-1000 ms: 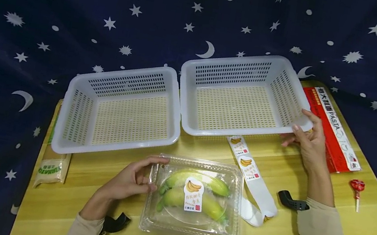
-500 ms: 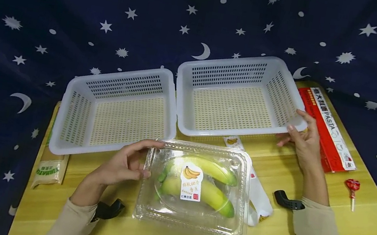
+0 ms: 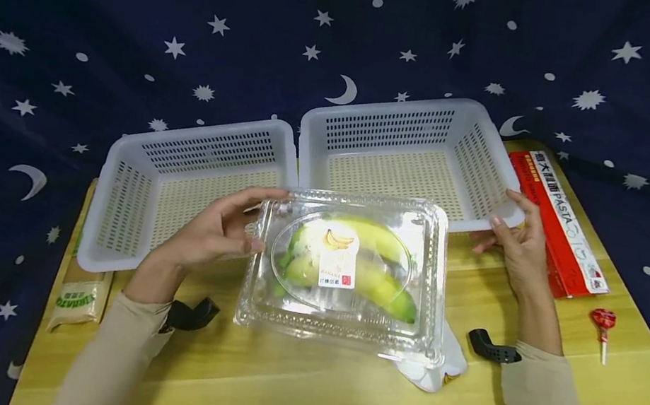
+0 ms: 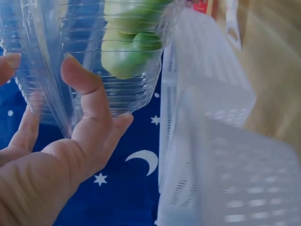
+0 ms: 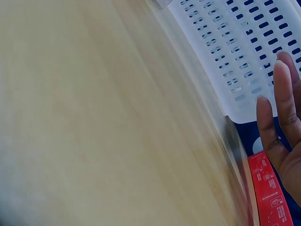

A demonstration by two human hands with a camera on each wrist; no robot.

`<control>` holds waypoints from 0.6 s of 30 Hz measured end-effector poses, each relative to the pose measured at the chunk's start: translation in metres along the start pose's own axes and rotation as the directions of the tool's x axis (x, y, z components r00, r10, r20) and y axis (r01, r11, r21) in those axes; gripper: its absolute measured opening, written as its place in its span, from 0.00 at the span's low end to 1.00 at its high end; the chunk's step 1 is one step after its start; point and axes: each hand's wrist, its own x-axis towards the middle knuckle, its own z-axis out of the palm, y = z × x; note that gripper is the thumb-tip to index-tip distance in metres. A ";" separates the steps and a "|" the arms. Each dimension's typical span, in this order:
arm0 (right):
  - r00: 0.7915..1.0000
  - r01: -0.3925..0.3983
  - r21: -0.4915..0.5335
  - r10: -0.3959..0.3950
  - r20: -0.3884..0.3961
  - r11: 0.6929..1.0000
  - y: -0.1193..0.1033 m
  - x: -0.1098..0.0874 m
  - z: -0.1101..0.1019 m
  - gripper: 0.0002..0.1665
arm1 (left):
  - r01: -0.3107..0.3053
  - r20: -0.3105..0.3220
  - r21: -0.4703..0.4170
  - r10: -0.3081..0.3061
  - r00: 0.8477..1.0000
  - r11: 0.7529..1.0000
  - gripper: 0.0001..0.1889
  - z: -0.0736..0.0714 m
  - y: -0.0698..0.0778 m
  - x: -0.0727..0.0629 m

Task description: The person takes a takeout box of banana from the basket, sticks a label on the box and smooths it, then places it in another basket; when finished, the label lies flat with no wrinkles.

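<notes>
My left hand (image 3: 204, 232) grips the left edge of a clear plastic clamshell box (image 3: 292, 319), raised and tilted over the table. Inside show yellow-green bananas (image 3: 378, 287), under a lid bearing a banana sticker (image 3: 337, 269). In the left wrist view, the left thumb and fingers lie on either side of the ribbed box (image 4: 136, 94). My right hand (image 3: 526, 254) holds the front right corner of the right white basket (image 3: 485, 224), thumb and index finger at its rim. The right wrist view shows other fingers (image 5: 282, 89) close to its slotted wall.
A second white basket (image 3: 117, 264) stands to the left, beside a beige packet (image 3: 79, 301). On the right lie a red pasta box (image 3: 559, 227) and a red lollipop (image 3: 604, 319). A strip of stickers (image 3: 446, 362) is partly hidden under the raised box. Behind hangs a starry dark-blue cloth (image 3: 283, 66).
My left hand has raised the banana box off the table and moved it away from me, up to the baskets' front edges. My right hand stays at the basket corner.
</notes>
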 end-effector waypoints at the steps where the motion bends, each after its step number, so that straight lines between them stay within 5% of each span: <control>1: 1.000 0.000 0.006 0.000 0.003 1.000 0.000 0.000 0.000 0.31 | 0.017 -0.017 -0.007 -0.017 1.000 1.000 0.37 -0.003 0.002 0.007; 9: 0.999 -0.027 -0.039 0.026 -0.020 0.999 -0.003 -0.001 -0.001 0.31 | 0.158 -0.099 -0.106 -0.169 0.981 0.982 0.39 -0.033 0.006 0.075; 18: 1.000 -0.027 -0.079 0.025 -0.016 0.997 -0.002 -0.001 -0.003 0.31 | 0.215 -0.174 -0.036 -0.218 0.960 0.976 0.35 -0.049 -0.027 0.143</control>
